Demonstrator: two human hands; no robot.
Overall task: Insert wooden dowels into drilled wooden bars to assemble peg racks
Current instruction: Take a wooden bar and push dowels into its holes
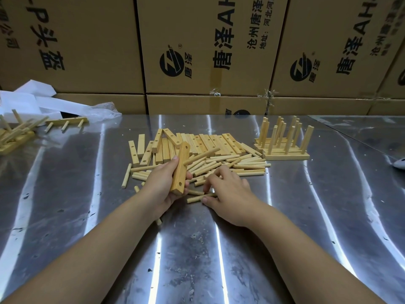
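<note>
My left hand grips a drilled wooden bar, held nearly upright above the table. One dowel sticks out of the bar's middle hole, pointing right and away. An empty hole shows near the bar's lower end. My right hand rests on the table with thumb and fingers pinching a loose dowel. A heap of loose dowels lies just beyond both hands. Behind it sits a row of drilled bars.
Finished peg racks stand with pegs up at the right of the pile. More racks and white plastic bags lie at the far left. Cardboard boxes wall off the back of the steel table. A white object sits at the right edge.
</note>
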